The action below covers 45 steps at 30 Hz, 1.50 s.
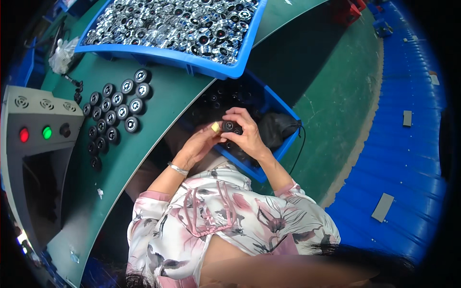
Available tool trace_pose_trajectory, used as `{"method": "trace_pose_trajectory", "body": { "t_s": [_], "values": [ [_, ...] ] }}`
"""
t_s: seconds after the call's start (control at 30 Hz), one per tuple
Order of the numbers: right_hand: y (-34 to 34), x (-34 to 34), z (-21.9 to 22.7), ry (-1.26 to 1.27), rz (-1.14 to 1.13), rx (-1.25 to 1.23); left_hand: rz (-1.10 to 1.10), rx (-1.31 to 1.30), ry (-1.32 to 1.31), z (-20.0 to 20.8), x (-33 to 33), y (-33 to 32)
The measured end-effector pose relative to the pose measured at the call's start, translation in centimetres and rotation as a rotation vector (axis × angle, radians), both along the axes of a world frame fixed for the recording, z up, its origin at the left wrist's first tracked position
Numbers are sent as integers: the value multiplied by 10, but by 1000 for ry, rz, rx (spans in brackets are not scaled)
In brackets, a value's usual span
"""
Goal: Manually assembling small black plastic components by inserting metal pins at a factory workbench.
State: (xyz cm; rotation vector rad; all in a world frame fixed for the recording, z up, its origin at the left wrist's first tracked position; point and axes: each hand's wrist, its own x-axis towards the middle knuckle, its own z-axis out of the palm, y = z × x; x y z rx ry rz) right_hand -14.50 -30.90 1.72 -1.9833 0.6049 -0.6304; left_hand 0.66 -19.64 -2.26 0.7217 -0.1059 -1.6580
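Reading this as a clock face, a grey box (45,117) with red and green buttons sits around 9 to 10 o'clock on the green tabletop (163,93). Right of it, near 10, there's a loose cluster of little black wheels (117,99), most lying pale-centre up. The big blue tray (192,66) at about 11 is heaped with shiny metal parts (177,29).

Now the hands, roughly mid-dial. The left hand (201,142) is at 8 o'clock from a black round piece (227,126), fingers bunched close together. There's a yellow bit (215,127) at its tips, and I honestly can't tell if that's gripped or wrapped on a finger, or whether this hand is pinching the piece too. The right hand (248,138), at 4 from the piece, has thumb and fingers curled round it, pinching. So the piece is up between both hands, over the blue bin (276,98) of dark parts, with a black bag (272,132) at about 3.

My read: this is the in-hand handling step, two-handed. What it calls for now is a steady right pinch and the left fingertips kept lined up on it.
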Motion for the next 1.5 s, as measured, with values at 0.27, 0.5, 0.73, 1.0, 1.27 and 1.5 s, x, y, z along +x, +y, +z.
{"method": "trace_pose_trajectory", "body": {
  "t_s": [0.27,0.5,0.73,1.0,1.27,1.5],
  "values": [
    [32,18,10,-84,110,-60,70,-108,139,13,-4,36],
    [60,30,26,-109,140,-185,229,-93,36,22,-6,68],
    [82,42,25,-98,180,-169,276,-154,125,31,-6,92],
    [91,49,28,-109,227,-286,338,-149,120,36,-7,105],
    [96,50,39,-104,219,-265,348,-217,19,27,-4,104],
    [91,43,22,-81,189,-134,393,-175,-251,49,-22,101]
  ]
}}
